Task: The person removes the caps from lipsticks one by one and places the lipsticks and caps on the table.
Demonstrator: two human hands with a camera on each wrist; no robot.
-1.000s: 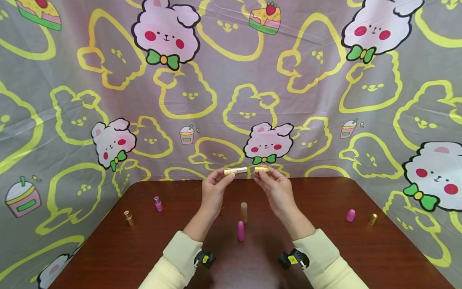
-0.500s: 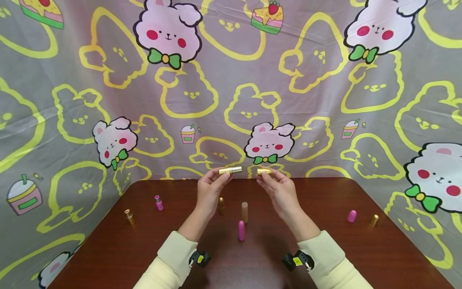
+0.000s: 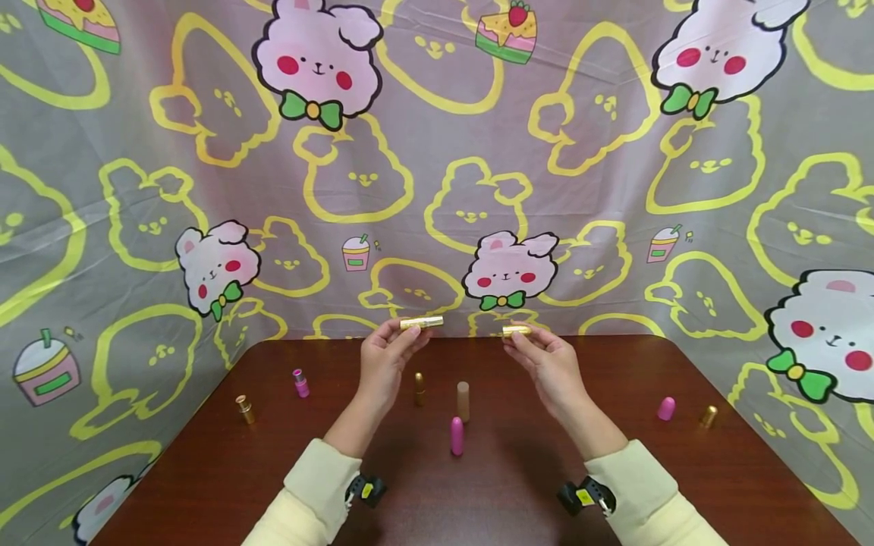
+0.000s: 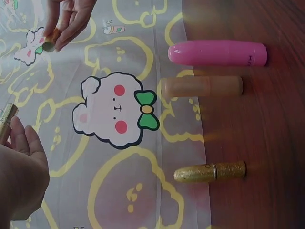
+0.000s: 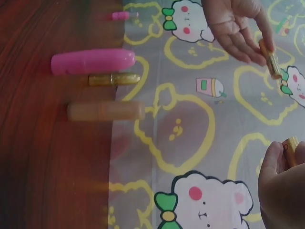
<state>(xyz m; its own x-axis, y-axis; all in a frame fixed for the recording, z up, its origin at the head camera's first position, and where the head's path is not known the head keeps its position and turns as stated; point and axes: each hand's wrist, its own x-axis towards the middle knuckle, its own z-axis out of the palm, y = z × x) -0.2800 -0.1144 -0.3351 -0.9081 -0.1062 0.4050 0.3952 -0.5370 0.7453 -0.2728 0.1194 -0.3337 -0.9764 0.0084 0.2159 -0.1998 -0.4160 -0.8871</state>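
Above the far part of the table, my left hand (image 3: 382,365) pinches the gold base of a lipstick (image 3: 422,323), its silvery end facing right. My right hand (image 3: 554,369) pinches a gold lipstick cap (image 3: 517,331) between thumb and fingers. A clear gap separates the two pieces, held at about the same height. Below and between the hands stand a closed pink lipstick (image 3: 457,437), a tan tube (image 3: 463,402) and a closed gold lipstick (image 3: 419,390). In the right wrist view the held cap (image 5: 289,151) is partly hidden by fingers.
Toward the table's left edge stand an uncapped pink lipstick base (image 3: 301,384) and an uncapped gold one (image 3: 244,410). A pink cap (image 3: 666,409) and a gold cap (image 3: 708,416) are at the right. A patterned curtain (image 3: 471,189) hangs behind the brown table (image 3: 471,508).
My hands have drawn apart, the lipstick base going left and the cap right. The gold lipstick behind my left hand has come into full view. The standing things have stayed put.
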